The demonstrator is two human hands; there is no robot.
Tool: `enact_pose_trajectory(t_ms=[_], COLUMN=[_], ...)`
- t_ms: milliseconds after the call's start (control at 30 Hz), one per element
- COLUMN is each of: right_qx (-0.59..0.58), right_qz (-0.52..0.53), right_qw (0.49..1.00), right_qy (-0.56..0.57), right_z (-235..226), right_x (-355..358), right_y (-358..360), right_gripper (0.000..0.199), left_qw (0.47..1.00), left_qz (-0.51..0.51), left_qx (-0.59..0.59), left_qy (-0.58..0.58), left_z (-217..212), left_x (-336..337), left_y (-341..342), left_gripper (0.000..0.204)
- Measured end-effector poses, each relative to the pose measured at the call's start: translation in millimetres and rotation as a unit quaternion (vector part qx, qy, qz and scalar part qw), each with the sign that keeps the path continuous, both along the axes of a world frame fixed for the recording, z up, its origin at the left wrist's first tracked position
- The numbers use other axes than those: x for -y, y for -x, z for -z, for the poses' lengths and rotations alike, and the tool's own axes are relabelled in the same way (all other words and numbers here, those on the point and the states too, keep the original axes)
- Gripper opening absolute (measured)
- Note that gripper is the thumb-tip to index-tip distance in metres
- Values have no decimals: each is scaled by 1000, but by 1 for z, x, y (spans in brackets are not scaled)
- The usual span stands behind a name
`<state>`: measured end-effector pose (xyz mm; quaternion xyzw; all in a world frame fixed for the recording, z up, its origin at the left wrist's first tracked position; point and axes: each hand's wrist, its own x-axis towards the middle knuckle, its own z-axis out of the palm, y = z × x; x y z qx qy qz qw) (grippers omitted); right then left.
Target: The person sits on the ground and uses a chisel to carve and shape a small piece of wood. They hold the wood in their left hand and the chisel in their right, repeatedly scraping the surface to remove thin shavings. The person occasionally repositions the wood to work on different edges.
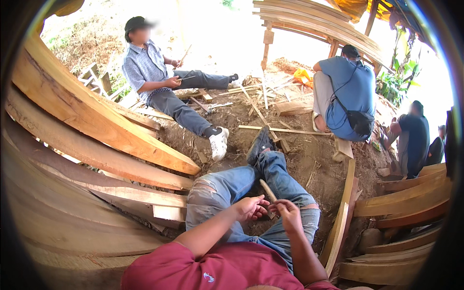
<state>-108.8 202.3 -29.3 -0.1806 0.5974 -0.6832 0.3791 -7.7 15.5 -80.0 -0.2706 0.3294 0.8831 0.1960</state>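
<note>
Between my thighs my right hand (288, 210) is closed in a pinch around a short, pale, rounded wooden stick (268, 189). The stick's upper end points away from me, toward my shoe. Close beside it on the left, my left hand (251, 208) is turned partly palm up with its fingers loosely bent and apart, and I see nothing gripped in it. The two hands' fingertips nearly meet. What lies just under them is too small and shaded to make out.
Long sawn planks (96, 121) are stacked along my left, and more boards (401, 203) lie at the right. Wood strips (285, 129) litter the dirt ahead. A person (154, 82) sits ahead left holding thin sticks; another person (345, 92) crouches ahead right.
</note>
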Motion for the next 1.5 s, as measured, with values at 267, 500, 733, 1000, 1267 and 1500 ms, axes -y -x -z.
enact_pose_trajectory(t_ms=[267,500,733,1000,1267,1500], right_qx=[-215,-446,-585,-390,-26,322], right_qz=[-139,-83,-77,-131,-16,-169], right_qw=[957,871,708,674,976,926], right_qy=[-138,-190,-389,-613,-214,-98], right_z=[36,-32,-51,-24,-6,8], right_x=[8,-16,-65,-100,-85,-66], right_y=[-29,-7,21,4,33,14], right_gripper=[15,32,59,55,25,35], left_qw=[992,989,948,961,967,944], left_qz=[-59,-102,10,-5,-123,-195], left_qx=[-87,27,-11,-14,-126,-157], left_qy=[69,106,319,275,182,214], left_z=[10,81,83,85,8,-51], left_x=[5,-17,-36,-37,-13,45], left_y=[-9,-24,-10,-11,2,-6], left_gripper=[29,22,32,26,25,28])
